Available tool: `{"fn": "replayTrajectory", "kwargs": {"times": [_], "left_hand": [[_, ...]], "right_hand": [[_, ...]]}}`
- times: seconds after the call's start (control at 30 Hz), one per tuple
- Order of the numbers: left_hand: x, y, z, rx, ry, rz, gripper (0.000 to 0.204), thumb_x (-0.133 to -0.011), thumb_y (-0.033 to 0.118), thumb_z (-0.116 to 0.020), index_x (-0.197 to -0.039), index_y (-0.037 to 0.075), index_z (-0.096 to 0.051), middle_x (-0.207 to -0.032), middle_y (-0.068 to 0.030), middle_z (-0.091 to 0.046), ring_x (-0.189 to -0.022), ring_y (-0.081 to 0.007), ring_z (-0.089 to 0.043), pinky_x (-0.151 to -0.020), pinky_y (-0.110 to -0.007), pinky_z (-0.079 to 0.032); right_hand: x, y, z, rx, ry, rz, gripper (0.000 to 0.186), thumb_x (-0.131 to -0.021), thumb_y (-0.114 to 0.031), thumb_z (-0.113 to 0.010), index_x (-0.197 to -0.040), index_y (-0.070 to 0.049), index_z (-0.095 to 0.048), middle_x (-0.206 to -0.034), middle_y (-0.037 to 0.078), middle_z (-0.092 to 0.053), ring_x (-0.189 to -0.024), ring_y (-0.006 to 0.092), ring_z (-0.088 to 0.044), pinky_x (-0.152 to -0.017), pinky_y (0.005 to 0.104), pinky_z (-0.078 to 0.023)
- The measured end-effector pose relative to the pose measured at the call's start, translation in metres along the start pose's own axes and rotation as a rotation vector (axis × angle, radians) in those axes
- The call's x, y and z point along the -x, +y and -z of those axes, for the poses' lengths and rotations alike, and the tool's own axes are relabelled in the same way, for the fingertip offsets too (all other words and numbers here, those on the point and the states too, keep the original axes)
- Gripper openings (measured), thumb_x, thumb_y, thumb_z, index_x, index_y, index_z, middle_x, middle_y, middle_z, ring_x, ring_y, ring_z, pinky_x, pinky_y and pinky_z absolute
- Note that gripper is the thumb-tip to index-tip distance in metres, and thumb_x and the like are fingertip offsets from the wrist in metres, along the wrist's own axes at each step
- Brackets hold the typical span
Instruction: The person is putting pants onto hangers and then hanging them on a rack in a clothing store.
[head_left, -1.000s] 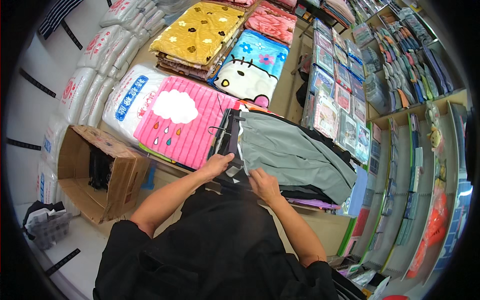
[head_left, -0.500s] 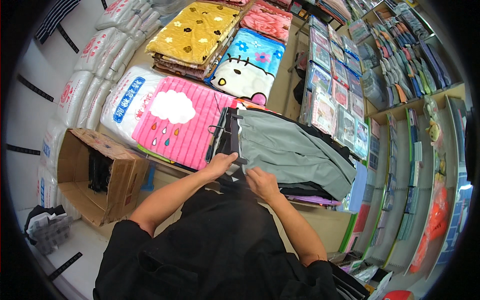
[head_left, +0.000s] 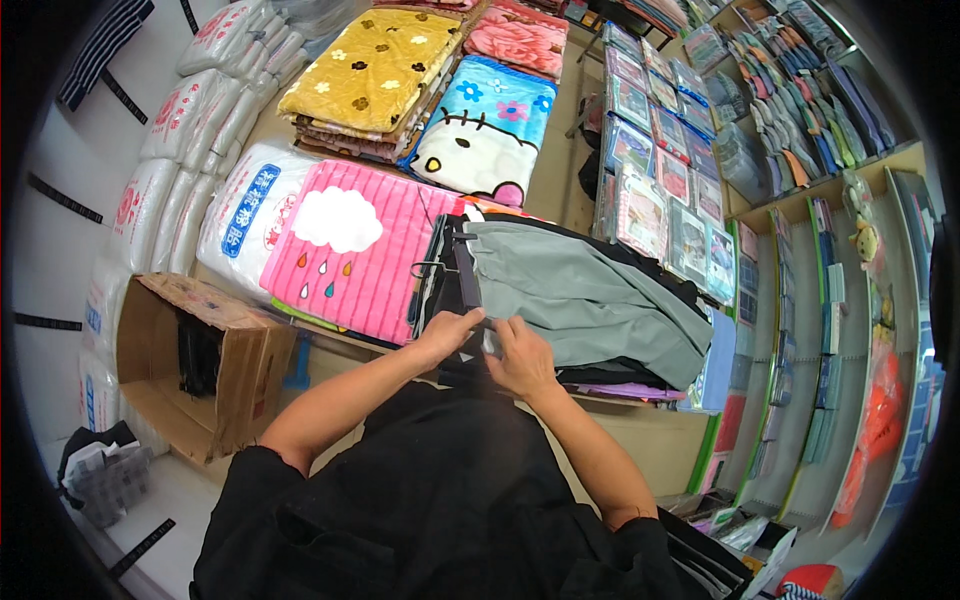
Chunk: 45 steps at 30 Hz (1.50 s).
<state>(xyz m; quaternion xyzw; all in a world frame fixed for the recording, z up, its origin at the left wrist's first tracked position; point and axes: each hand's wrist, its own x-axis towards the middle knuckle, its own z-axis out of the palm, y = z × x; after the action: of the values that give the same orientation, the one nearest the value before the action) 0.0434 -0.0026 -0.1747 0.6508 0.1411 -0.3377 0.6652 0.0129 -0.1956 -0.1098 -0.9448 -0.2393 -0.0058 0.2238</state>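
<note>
Grey-green trousers (head_left: pixel 590 290) lie across a pile of dark garments in front of me, their waistband toward the left. Along that waistband runs a dark clip hanger (head_left: pixel 466 272), its metal hook pointing left. My left hand (head_left: pixel 448 338) is closed on the hanger's near end, thumb on top. Just right of it, my right hand (head_left: pixel 523 360) is closed at the near corner of the trousers' waistband, fingertips close to the left thumb. A small pale patch shows between the hands; what it is I cannot make out.
A pink striped blanket (head_left: pixel 390 270) lies left of the trousers. Beyond are a yellow blanket stack (head_left: pixel 375 70) and a blue blanket (head_left: pixel 490 130). An open cardboard box (head_left: pixel 260 370) stands at left, near white bagged bundles (head_left: pixel 150 210). Packaged goods (head_left: pixel 640 215) and shelves line the right.
My right hand has shifted slightly up and turned, its fingers now nearer the hanger's end. The left hand stays by the hanger. The whole view has shifted a little.
</note>
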Motion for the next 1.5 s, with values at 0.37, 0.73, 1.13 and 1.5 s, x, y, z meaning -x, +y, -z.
{"fn": "replayTrajectory", "kwargs": {"times": [0.37,0.73,1.13,1.5], "left_hand": [[0.016,-0.007,-0.025,-0.519,-0.222,-0.369,0.053,-0.104,0.052,-0.068,-0.084,0.003,-0.068,-0.071,-0.0063,-0.063,-0.070,-0.0175,-0.064,-0.066,-0.037,-0.052],[-0.001,0.038,-0.033,-0.937,0.371,-0.985,0.067,-0.083,0.008,-0.082,-0.145,0.011,-0.057,-0.148,-0.0192,-0.055,-0.135,-0.0423,-0.055,-0.110,-0.052,-0.046],[0.002,0.059,-0.140,-1.186,-0.250,-1.204,0.048,-0.074,-0.002,-0.071,-0.120,0.009,-0.068,-0.121,-0.0111,-0.074,-0.111,-0.0349,-0.070,-0.096,-0.046,-0.054],[0.063,0.066,-0.199,-1.283,-0.078,-1.183,0.037,-0.081,0.016,-0.085,-0.113,0.008,-0.069,-0.103,-0.0101,-0.076,-0.089,-0.0310,-0.075,-0.074,-0.041,-0.059]], "right_hand": [[0.042,0.044,0.016,-0.116,0.205,-0.209,0.039,-0.093,-0.016,-0.078,-0.127,-0.001,-0.066,-0.116,0.019,-0.069,-0.098,0.0402,-0.071,-0.081,0.0475,-0.057],[0.151,0.108,0.096,-0.505,0.316,-0.285,0.034,-0.094,-0.013,-0.079,-0.122,0.004,-0.070,-0.110,0.018,-0.072,-0.096,0.0327,-0.071,-0.086,0.0363,-0.055],[0.255,0.176,0.145,-0.796,0.375,-0.411,0.036,-0.094,-0.018,-0.081,-0.121,0.003,-0.072,-0.107,0.010,-0.071,-0.093,0.0220,-0.066,-0.082,0.0332,-0.052],[0.350,0.236,0.088,-1.281,0.936,-0.947,0.043,-0.113,-0.044,-0.050,-0.134,-0.008,-0.063,-0.126,0.005,-0.069,-0.112,0.0179,-0.064,-0.098,0.0367,-0.049]]}}
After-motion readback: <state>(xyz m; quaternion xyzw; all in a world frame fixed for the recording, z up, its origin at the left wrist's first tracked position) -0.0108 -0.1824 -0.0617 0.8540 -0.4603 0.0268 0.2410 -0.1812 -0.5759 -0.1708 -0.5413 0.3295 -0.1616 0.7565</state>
